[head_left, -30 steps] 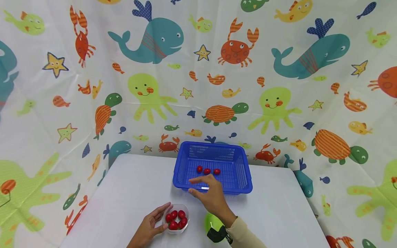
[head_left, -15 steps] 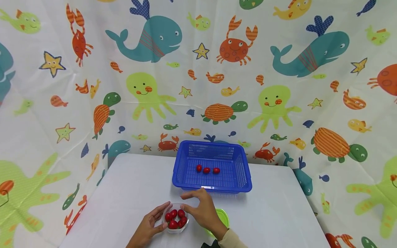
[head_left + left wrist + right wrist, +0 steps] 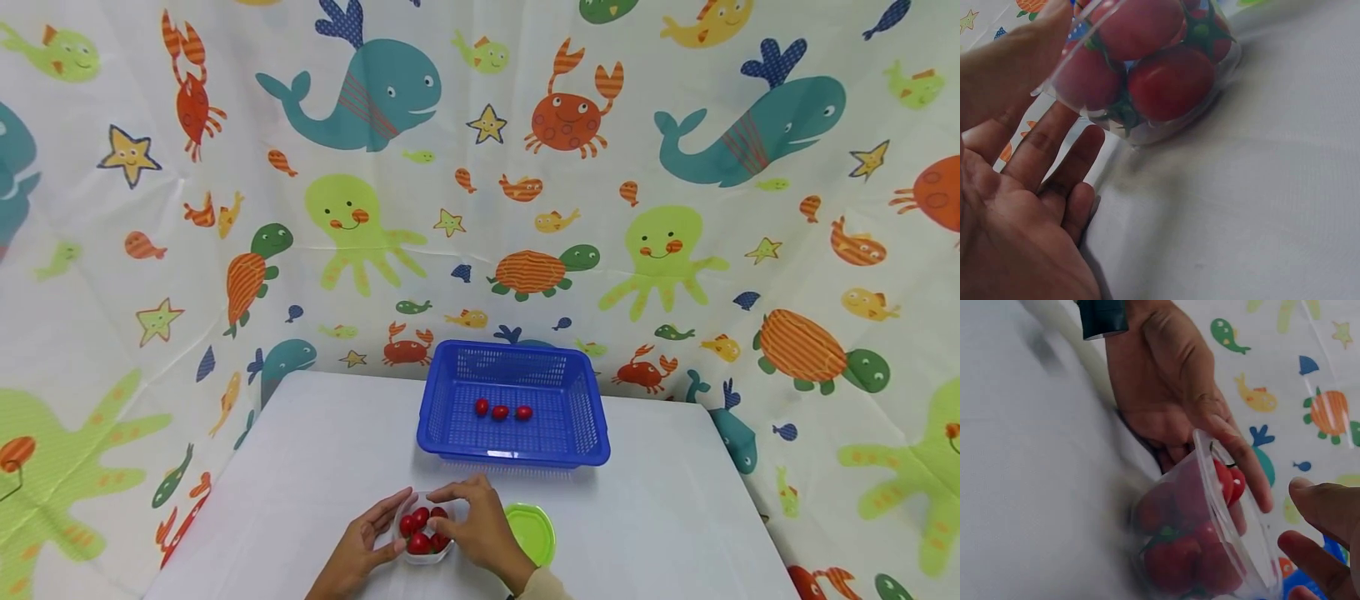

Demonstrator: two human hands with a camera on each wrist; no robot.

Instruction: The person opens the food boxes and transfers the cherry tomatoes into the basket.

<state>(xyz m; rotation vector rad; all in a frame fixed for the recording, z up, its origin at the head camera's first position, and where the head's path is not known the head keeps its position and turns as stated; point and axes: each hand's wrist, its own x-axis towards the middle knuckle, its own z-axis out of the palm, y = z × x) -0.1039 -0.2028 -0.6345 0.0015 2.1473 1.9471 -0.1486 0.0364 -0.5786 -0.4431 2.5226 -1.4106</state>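
A small clear plastic cup of red cherry tomatoes (image 3: 424,529) stands at the near edge of the white bench (image 3: 300,467), cradled by the left hand (image 3: 360,546), fingers curved against its side. The right hand (image 3: 480,529) reaches over its rim, fingertips at the tomatoes, whether pinching one cannot be told. Just right lies a round green lid (image 3: 534,532); behind, a blue plastic mesh basket (image 3: 450,417) holds three red tomatoes (image 3: 501,411).

A white, smooth-topped rectangular table (image 3: 300,450) stands pushed into a corner formed by hanging white fabric sheets (image 3: 480,250) printed with cartoon sea creatures: teal whales, orange crabs, lime-green octopuses, striped turtles, yellow stars and small fish. The sheets close off the table's far edge and both side edges, creased in places. Light is even and soft, casting faint shadows.
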